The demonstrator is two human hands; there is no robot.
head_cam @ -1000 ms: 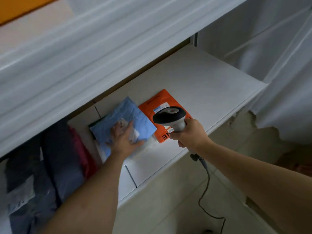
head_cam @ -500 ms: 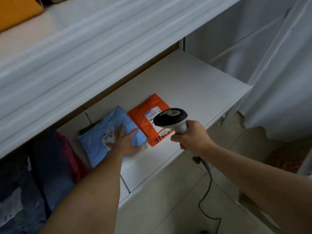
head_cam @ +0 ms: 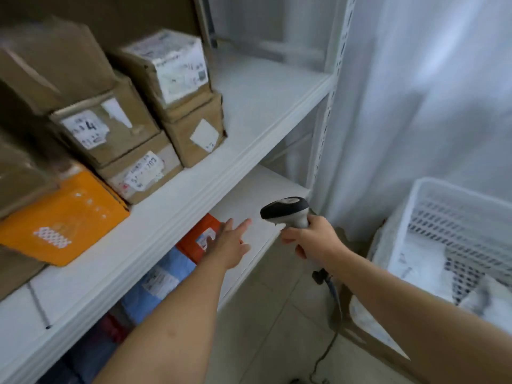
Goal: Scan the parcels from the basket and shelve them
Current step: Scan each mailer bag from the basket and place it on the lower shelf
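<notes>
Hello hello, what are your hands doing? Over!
Left hand open above orange parcel. Right hand grips barcode scanner. Blue parcel shelved. Nothing blocking.

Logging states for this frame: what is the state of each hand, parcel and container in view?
Left hand: open, fingers extended, empty, over the lower shelf.
Right hand: grips black-and-grey handheld barcode scanner.
Orange flat mailer parcel: lying flat on lower shelf.
Blue plastic mailer parcel: lying flat beside it.
White perforated plastic basket: holds white parcels.
Brown cardboard boxes: stacked on upper shelf.
</notes>
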